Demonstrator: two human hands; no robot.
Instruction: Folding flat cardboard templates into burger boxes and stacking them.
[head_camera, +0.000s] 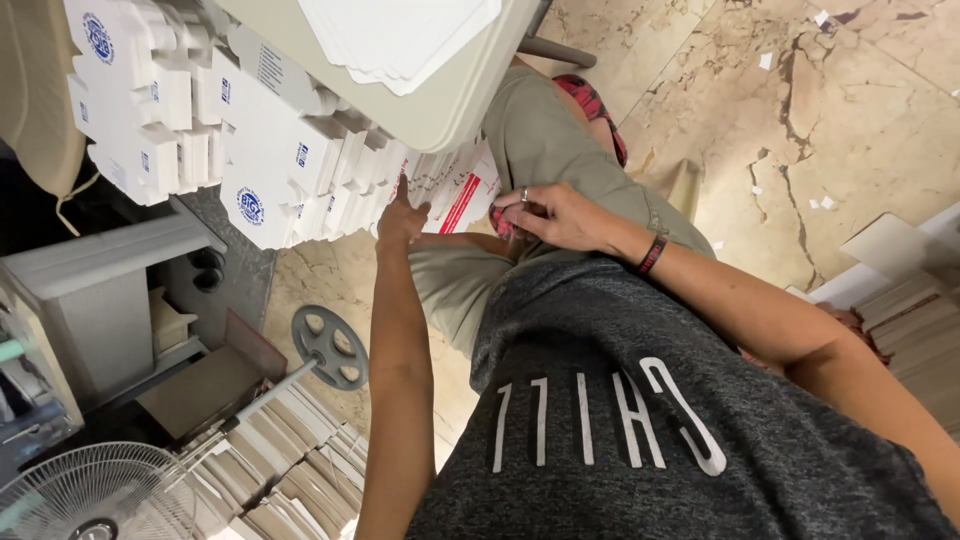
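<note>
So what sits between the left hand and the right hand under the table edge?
Head view: between left hand and right hand lie flat white cardboard blanks with red stripes, over the khaki trouser leg.

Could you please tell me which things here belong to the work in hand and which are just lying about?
In hand:
- left hand, touching the flat white cartons
- right hand, beside them
- flat white cartons under the table edge

Lying about:
- fan
- grey wheel
- paper scraps on the floor
</note>
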